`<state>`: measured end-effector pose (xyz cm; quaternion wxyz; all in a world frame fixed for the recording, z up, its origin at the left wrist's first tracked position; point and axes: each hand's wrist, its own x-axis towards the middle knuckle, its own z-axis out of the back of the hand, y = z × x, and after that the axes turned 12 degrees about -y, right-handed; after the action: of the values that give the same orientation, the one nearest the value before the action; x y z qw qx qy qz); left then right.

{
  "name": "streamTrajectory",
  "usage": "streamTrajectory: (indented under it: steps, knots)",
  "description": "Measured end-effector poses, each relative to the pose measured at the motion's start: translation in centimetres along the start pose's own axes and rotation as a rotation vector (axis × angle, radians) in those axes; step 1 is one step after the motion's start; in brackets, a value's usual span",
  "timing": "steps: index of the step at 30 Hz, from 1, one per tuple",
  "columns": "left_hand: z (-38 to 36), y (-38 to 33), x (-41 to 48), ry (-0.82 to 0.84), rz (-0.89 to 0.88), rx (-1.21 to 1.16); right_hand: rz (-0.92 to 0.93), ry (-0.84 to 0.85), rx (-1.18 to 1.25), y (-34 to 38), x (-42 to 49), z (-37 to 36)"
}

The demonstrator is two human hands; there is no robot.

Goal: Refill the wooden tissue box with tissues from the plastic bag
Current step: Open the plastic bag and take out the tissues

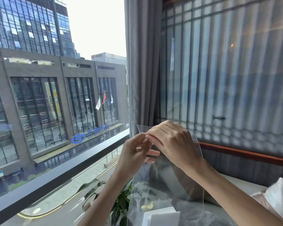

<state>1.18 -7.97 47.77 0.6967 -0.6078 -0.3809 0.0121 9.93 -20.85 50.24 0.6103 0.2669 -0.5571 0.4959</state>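
A clear plastic bag hangs upright in front of me, held up at chest height by its top edge. My left hand pinches the top flap from the left. My right hand grips the same top edge from the right, fingertips meeting the left hand's. A white stack of tissues sits in the bottom of the bag. The wooden tissue box is not in view.
A large window with a dark sill fills the left. A grey curtain hangs in the middle and a slatted screen covers the right wall. A green leafy plant stands behind the bag. White cloth lies at the right.
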Motion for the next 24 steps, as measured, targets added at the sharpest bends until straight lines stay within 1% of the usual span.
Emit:
streamTrajectory:
  steps: [4, 6, 12, 14, 19, 22, 23, 24]
  knots:
    - [0.5, 0.3, -0.2, 0.006, -0.056, 0.073, 0.003, -0.019, -0.004, 0.4, 0.2, 0.2]
    - [0.7, 0.5, -0.4, 0.006, -0.048, 0.098, 0.003, -0.010, 0.001, 0.5, 0.3, 0.2]
    - [1.2, 1.2, -1.0, 0.020, -0.071, 0.181, -0.081, 0.094, 0.138, -0.2, 0.1, 0.3]
    - [1.4, 1.3, -1.1, 0.023, -0.088, 0.219, -0.095, 0.108, 0.143, -0.4, -0.1, 0.2]
    - [1.4, 1.5, -1.3, 0.020, -0.064, 0.191, -0.174, 0.084, 0.119, -1.6, 0.1, 0.3]
    - [1.2, 1.3, -1.2, 0.026, -0.036, 0.164, -0.183, 0.111, 0.075, -2.1, 0.5, 0.5]
    - [1.1, 1.3, -1.1, 0.025, -0.029, 0.159, -0.202, 0.095, 0.046, -2.9, 1.0, 0.7]
    - [1.0, 1.2, -1.0, 0.019, -0.026, 0.156, -0.266, 0.050, 0.032, -4.0, 1.6, 1.0]
